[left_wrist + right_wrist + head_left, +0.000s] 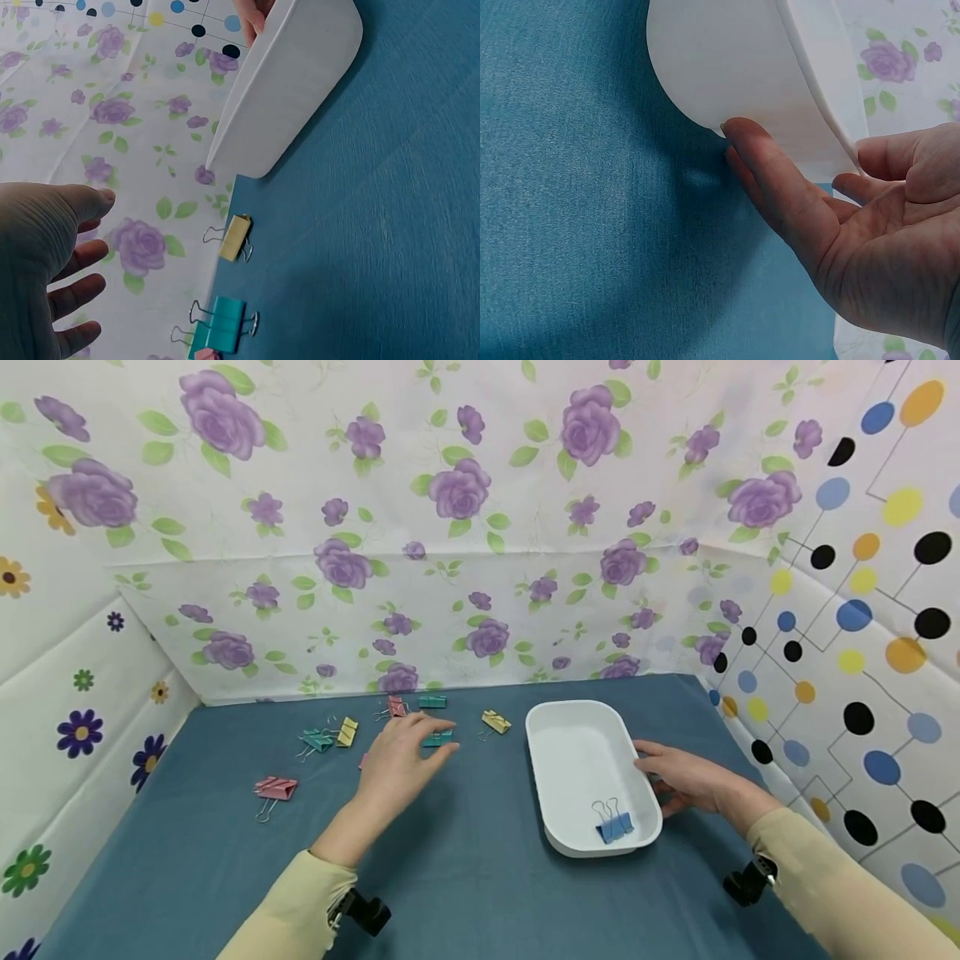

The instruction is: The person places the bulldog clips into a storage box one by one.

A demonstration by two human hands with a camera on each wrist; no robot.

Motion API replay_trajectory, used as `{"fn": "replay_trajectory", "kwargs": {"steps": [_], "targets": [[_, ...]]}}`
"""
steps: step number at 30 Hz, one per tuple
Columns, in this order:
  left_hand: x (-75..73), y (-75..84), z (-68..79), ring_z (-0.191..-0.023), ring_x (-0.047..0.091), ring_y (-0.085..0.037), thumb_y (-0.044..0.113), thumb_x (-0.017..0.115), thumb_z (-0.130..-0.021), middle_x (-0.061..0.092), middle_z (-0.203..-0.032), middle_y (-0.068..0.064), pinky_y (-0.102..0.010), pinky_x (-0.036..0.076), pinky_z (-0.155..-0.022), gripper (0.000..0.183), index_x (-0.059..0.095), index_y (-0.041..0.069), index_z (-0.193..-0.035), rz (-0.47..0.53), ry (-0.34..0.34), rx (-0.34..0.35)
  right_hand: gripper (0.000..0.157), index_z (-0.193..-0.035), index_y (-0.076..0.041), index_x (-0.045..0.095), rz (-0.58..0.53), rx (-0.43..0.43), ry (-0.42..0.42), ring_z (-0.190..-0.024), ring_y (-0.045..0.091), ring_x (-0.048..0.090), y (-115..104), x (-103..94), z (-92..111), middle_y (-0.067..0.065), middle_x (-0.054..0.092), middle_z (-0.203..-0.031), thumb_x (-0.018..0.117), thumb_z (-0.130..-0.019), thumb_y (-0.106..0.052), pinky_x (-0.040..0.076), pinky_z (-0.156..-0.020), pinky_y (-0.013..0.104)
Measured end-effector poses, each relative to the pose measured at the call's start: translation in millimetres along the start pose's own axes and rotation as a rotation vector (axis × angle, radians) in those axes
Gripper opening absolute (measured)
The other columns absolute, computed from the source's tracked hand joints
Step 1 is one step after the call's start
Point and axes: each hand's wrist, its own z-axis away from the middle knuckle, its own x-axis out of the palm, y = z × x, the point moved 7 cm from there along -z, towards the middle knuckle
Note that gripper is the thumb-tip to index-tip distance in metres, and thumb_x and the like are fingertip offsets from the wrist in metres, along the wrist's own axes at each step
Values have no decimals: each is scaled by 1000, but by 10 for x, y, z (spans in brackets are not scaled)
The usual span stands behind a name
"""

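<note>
Fingers point(776, 176) of right hand point(693, 779) against plain tray point(577, 764), blue clip point(617, 828) inside

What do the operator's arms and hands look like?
Long pale-yellow sleeves cover the forearms, ending at the wrists. The left hand and right hand are ungloved. Each wrist wears a small black device. No cables visible.

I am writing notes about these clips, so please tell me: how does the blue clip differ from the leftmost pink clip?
The blue clip is inside the white tray; the pink clip lies on the table. In the head view, the blue clip's handles point upward, while the pink clip's point downward. Their colours differ too. Both are binder clips with wire handles.
</note>
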Motion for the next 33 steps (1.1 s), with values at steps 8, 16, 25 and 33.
{"fn": "replay_trajectory", "kwargs": {"steps": [8,16,25,33], "targets": [[-54,-131,29,-117,60,-33,35,80,-92,68,-126,-5,-53,49,-96,35,75,24,-125,-19,-1,-42,65,-166,-19,16,-10,9,3,-121,40,58,-11,2,-6,23,44,-148,47,-110,-31,60,-77,52],[-119,-233,58,-113,61,-33,34,80,-91,70,-116,-4,-53,50,-93,36,75,21,-125,-49,8,-49,65,-166,-18,16,-8,-1,-8,-117,37,61,-21,11,1,23,46,-146,48,-110,-31,60,-76,51],[-147,-319,86,-109,61,-33,34,80,-91,70,-118,-6,-52,51,-90,38,75,18,-126,-70,4,-56,67,-166,-16,14,10,-3,-12,-117,38,60,-16,5,16,25,43,-148,47,-110,-31,60,-75,50],[-203,-419,116,-113,62,-34,34,80,-92,69,-121,-8,-57,48,-98,38,74,16,-125,-72,5,-92,66,-166,-17,16,13,5,4,-114,36,61,-17,6,18,23,46,-145,48,-110,-30,61,-75,50]]}}
